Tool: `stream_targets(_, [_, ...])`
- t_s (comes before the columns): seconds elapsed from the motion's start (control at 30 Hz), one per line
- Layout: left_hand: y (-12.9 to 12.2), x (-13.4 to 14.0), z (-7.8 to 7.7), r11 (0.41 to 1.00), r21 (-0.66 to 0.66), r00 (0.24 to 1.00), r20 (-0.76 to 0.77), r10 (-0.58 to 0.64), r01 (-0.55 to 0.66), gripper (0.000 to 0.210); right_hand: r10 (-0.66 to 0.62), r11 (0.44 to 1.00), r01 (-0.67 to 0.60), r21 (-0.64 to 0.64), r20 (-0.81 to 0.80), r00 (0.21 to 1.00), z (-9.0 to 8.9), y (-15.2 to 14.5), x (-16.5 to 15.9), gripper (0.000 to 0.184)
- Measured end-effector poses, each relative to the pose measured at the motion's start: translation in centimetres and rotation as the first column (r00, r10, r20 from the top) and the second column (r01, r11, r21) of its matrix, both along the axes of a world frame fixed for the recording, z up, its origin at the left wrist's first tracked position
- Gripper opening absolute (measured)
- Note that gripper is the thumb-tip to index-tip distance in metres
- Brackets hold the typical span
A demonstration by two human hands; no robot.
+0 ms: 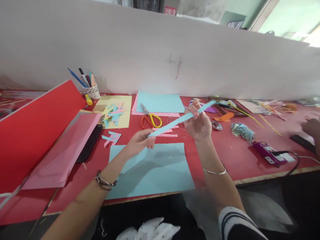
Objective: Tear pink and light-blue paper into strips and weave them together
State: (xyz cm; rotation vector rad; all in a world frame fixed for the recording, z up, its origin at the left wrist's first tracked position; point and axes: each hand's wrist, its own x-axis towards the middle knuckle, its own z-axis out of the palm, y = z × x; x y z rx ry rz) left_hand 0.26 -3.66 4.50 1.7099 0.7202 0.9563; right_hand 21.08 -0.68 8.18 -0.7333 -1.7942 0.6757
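A long light-blue paper strip (172,124) is stretched between my hands above the table. My left hand (140,142) pinches its lower left end. Higher up and to the right, my right hand (199,122) has the strip between its fingers, and the strip's far end sticks out past them. Below lies a large light-blue paper sheet (152,173) near the table's front edge. Scissors (151,118) with red and yellow handles rest behind the strip. Pink paper strips (168,135) lie partly hidden under it.
Paper scraps (114,114) cover a yellow sheet (124,121) at the left, near a pen cup (93,91). Pink sheets (62,150) lean by a red board (37,133). At right are a purple power strip (268,153) and another person's hand (311,128).
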Motion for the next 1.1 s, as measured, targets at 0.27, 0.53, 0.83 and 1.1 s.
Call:
stream_targets(0.27, [1.9, -3.8, -1.0, 0.972, -0.085, 0.933, -0.308, 0.186, -0.221, 0.026, -0.040, 0.994, 0.010, -0.107, -0.276, 0.960, -0.7, 0.5, 2.6, 0.026])
stream_targets(0.53, [1.5, -1.1, -2.7, 0.984, -0.150, 0.943, -0.330, 0.042, -0.096, 0.028, 0.150, 0.987, -0.101, -0.121, 0.512, 0.846, -3.5, -2.1, -3.7, 0.018])
stream_targets(0.83, [0.6, -1.6, -2.6, 0.969, -0.150, 0.956, -0.251, 0.153, -0.194, 0.024, 0.035, 0.999, -0.020, -0.033, 0.580, 0.814, -6.0, -2.2, -5.0, 0.027])
stream_targets(1.1, [0.8, -1.7, -2.7, 0.943, -0.189, 0.954, -0.172, 0.244, -0.275, 0.018, -0.063, 0.997, 0.076, 0.001, 0.575, 0.816, -6.0, -2.5, -5.0, 0.027])
